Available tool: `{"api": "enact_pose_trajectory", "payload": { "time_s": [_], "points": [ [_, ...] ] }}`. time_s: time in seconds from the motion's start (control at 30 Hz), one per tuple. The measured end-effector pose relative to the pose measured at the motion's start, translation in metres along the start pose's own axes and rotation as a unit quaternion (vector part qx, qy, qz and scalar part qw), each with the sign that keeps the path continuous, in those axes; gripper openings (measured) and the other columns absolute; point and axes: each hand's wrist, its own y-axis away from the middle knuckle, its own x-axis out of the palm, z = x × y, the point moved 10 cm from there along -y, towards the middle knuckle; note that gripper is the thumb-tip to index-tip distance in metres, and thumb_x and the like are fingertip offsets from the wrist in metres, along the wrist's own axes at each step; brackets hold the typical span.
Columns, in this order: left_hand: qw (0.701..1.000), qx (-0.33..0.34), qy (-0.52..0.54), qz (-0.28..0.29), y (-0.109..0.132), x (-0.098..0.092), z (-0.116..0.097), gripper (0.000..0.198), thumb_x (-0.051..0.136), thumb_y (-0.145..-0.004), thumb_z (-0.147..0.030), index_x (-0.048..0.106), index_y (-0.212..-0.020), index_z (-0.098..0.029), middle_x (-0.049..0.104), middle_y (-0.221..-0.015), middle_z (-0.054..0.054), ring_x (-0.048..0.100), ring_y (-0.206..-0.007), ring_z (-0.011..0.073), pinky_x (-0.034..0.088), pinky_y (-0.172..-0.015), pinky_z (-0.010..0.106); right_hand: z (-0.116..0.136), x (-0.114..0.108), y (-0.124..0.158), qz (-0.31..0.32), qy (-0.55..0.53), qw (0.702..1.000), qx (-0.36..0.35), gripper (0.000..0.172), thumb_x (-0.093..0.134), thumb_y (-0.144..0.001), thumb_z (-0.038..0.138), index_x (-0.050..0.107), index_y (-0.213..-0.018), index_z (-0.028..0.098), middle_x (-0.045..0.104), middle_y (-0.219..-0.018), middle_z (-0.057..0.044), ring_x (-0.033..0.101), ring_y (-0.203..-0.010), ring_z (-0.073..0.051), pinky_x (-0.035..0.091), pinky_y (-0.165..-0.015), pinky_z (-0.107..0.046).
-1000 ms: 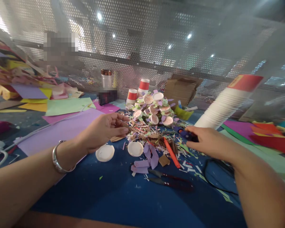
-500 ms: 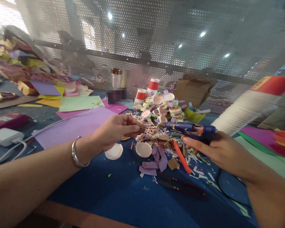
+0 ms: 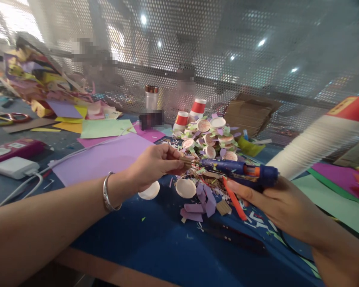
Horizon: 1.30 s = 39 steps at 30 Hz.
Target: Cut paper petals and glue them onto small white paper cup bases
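Between its thumb and fingers, my left hand (image 3: 158, 165) pinches a small piece of brown cardboard (image 3: 186, 162). My right hand (image 3: 272, 195) is wrapped round a dark blue hot glue gun (image 3: 239, 169), whose nozzle points left at the cardboard, touching it or very close. Below the hands lie two white paper discs, one left (image 3: 149, 191) and one right (image 3: 186, 188). Folded purple paper strips (image 3: 197, 207) rest beside them, near a small cardboard square (image 3: 223, 207) and an orange-red stick (image 3: 235, 201). Dark-handled snips (image 3: 230, 235) lie nearer the front edge.
Cut cup bases (image 3: 209, 139) with paper scraps are heaped at the back, beside red-and-white paper cups (image 3: 198, 107). A long cup stack (image 3: 317, 137) leans at right. Purple paper (image 3: 104, 157), a white charger (image 3: 15, 166) and scissors (image 3: 8, 118) lie left. A perforated metal screen (image 3: 215, 52) stands behind.
The glue gun's nozzle has come down and left, closer to the cardboard in my left hand. The whole view has shifted slightly, so things sit further right.
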Motion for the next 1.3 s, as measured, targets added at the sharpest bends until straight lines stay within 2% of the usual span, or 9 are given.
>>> {"api": "enact_pose_trajectory", "payload": {
  "time_s": [0.1,0.27,0.37,0.47,0.6,0.8,1.03,1.2,1.3],
  "points": [
    [1.000,0.005,-0.003,-0.003,-0.0002,-0.0004,-0.0015,0.011,0.072,-0.082,-0.007,0.062,-0.081,-0.012,0.076,-0.081,0.004,0.073,-0.075,0.0110,0.055,-0.080,0.027,0.0052,0.0029,-0.0020,0.005,0.003,1.000,-0.013,0.032,0.061,-0.093,0.052,0.076,-0.115,0.033,0.080,-0.105,0.000,0.073,-0.101,-0.026,0.062,-0.091,-0.036],
    [1.000,0.008,-0.007,-0.007,-0.0001,0.0001,-0.0024,0.012,0.071,-0.082,-0.007,0.061,-0.080,-0.013,0.075,-0.076,0.002,0.072,-0.072,0.0108,0.055,-0.076,0.026,0.0084,0.0021,-0.0015,-0.001,0.027,1.000,-0.003,0.036,0.061,-0.092,0.054,0.078,-0.111,0.029,0.078,-0.087,-0.002,0.072,-0.083,-0.025,0.062,-0.082,-0.036],
    [1.000,0.013,-0.004,-0.003,0.0003,0.0007,-0.0028,0.013,0.072,-0.081,-0.008,0.060,-0.079,-0.013,0.075,-0.077,0.003,0.072,-0.072,0.0115,0.056,-0.078,0.028,0.0075,0.0042,-0.0005,0.015,0.023,0.999,0.017,0.040,0.062,-0.092,0.055,0.076,-0.119,0.028,0.079,-0.089,-0.002,0.071,-0.084,-0.026,0.060,-0.085,-0.038],
    [1.000,0.018,0.000,-0.003,0.0004,0.0000,-0.0034,0.014,0.073,-0.079,-0.008,0.060,-0.079,-0.014,0.074,-0.076,0.002,0.072,-0.073,0.0125,0.056,-0.080,0.031,0.0084,0.0040,-0.0005,0.014,0.012,1.000,0.017,0.041,0.063,-0.091,0.055,0.075,-0.121,0.030,0.080,-0.100,-0.002,0.071,-0.091,-0.026,0.058,-0.089,-0.037],
    [1.000,0.018,0.000,-0.004,-0.0003,-0.0007,-0.0035,0.015,0.073,-0.079,-0.008,0.059,-0.079,-0.014,0.074,-0.076,0.002,0.072,-0.074,0.0134,0.056,-0.081,0.031,0.0087,0.0036,-0.0002,0.013,0.006,1.000,0.013,0.036,0.064,-0.091,0.054,0.075,-0.116,0.031,0.080,-0.105,0.000,0.071,-0.094,-0.026,0.059,-0.084,-0.034],
    [1.000,0.016,-0.004,-0.001,0.0003,0.0001,-0.0032,0.015,0.074,-0.079,-0.008,0.060,-0.079,-0.014,0.074,-0.076,0.002,0.073,-0.074,0.0135,0.056,-0.080,0.031,0.0074,0.0026,0.0014,0.014,0.012,0.999,0.029,0.031,0.065,-0.090,0.053,0.077,-0.101,0.027,0.079,-0.090,0.000,0.070,-0.080,-0.023,0.059,-0.074,-0.032],
    [1.000,0.012,0.002,0.000,0.0004,0.0005,-0.0033,0.015,0.073,-0.079,-0.007,0.059,-0.080,-0.014,0.075,-0.076,0.002,0.073,-0.072,0.0128,0.056,-0.076,0.028,0.0098,0.0031,-0.0005,0.016,0.008,1.000,0.011,0.026,0.064,-0.091,0.051,0.076,-0.101,0.031,0.080,-0.101,0.001,0.071,-0.085,-0.024,0.059,-0.076,-0.034],
    [1.000,0.011,-0.011,-0.007,0.0005,-0.0008,-0.0026,0.014,0.073,-0.079,-0.008,0.060,-0.082,-0.014,0.075,-0.077,0.003,0.073,-0.074,0.0136,0.056,-0.076,0.029,0.0084,0.0056,-0.0003,0.030,0.015,0.999,0.020,0.024,0.062,-0.092,0.051,0.071,-0.087,0.029,0.075,-0.083,0.000,0.068,-0.076,-0.023,0.057,-0.064,-0.032],
    [1.000,0.015,-0.017,-0.009,-0.0001,-0.0016,-0.0029,0.014,0.072,-0.080,-0.008,0.061,-0.084,-0.014,0.076,-0.079,0.004,0.074,-0.075,0.0145,0.057,-0.078,0.030,0.0073,0.0064,0.0006,0.032,0.012,0.999,0.020,0.025,0.062,-0.092,0.051,0.070,-0.088,0.028,0.073,-0.080,0.000,0.067,-0.073,-0.023,0.056,-0.063,-0.032]
  ]
}}
